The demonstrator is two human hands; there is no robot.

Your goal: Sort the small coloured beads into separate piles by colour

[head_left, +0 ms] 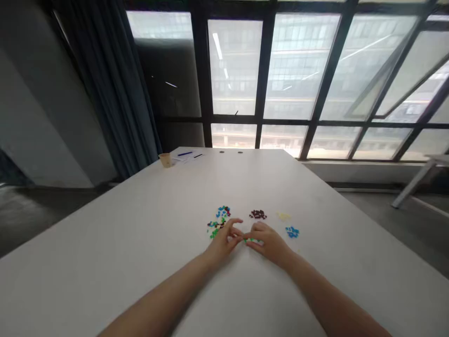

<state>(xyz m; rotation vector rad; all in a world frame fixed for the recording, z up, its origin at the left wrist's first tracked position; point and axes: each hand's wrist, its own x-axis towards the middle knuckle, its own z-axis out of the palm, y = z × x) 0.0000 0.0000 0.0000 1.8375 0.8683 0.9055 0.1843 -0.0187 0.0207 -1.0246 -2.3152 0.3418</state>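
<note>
My left hand (223, 242) and my right hand (269, 242) meet over the white table, fingertips almost touching. The left thumb and a finger come together in a pinch while its index finger arches above. My right thumb and index finger are also drawn together; whatever lies between the tips is too small to make out. Small green pieces (251, 240) show under the right fingers. Beside the left hand spreads a mixed pile of tiny coloured pieces (222, 213), blue, green, dark red and pale. Beyond the right hand lie dark brown-red pieces (258, 214), pale yellow pieces (283, 216) and blue pieces (292, 232).
The white table (147, 220) stretches toward the windows. At its far left stand a tan cup (165, 160) and papers (182, 158) with a blue pen (184, 153). Two small dark discs sit at the far end. A blue curtain (105, 84) hangs at left.
</note>
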